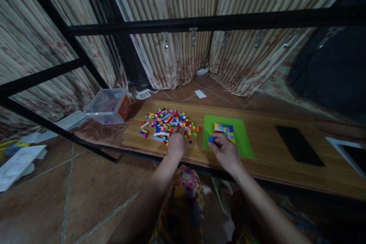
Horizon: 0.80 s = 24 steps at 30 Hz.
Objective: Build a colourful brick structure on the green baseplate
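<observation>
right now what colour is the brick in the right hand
The brick is blue, seen in the head view.

No words can be read: the orange label (124,109) on the clear box (104,118) has white marks that are too blurry, and the black print on the paper (143,94) is too small.

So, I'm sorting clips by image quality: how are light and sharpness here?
Head view: dim light, upper right corner nearly black; pale sheen on the floor at lower left; bricks, left hand and right hand slightly soft, without crisp edges.
</observation>
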### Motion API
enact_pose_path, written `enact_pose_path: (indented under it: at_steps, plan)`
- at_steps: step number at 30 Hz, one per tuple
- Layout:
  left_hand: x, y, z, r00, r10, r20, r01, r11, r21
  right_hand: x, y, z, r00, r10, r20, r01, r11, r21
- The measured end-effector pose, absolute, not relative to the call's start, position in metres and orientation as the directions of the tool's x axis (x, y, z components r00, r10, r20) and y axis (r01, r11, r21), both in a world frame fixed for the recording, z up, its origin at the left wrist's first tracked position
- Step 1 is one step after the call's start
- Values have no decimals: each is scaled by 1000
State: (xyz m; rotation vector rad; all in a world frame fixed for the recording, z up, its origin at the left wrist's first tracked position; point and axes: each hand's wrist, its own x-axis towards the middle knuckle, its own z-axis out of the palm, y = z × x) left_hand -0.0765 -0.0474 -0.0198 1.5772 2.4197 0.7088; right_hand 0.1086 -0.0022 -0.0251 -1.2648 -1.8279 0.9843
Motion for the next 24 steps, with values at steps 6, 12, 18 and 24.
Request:
enact_pose_path:
  at_steps: [6, 12, 18, 24]
  plan:
    - [-85, -39, -14, -403, 898, 178, 846, 292, 446, 81, 6, -31, -410, 893, 188, 475, 385, -791]
    - [-103, -28, -8, -393, 902, 178, 854, 287, 435, 65, 5, -35, -501, 832, 238, 566, 523, -638]
    - [-139, -22, 1, -480, 849, 222, 837, 367, 407, 57, 2, -32, -590, 790, 168, 585, 562, -585]
    - [-166, -9, -1, -373, 910, 181, 908, 319, 271, 57, 6, -32, -586, 796, 152, 566, 535, -627]
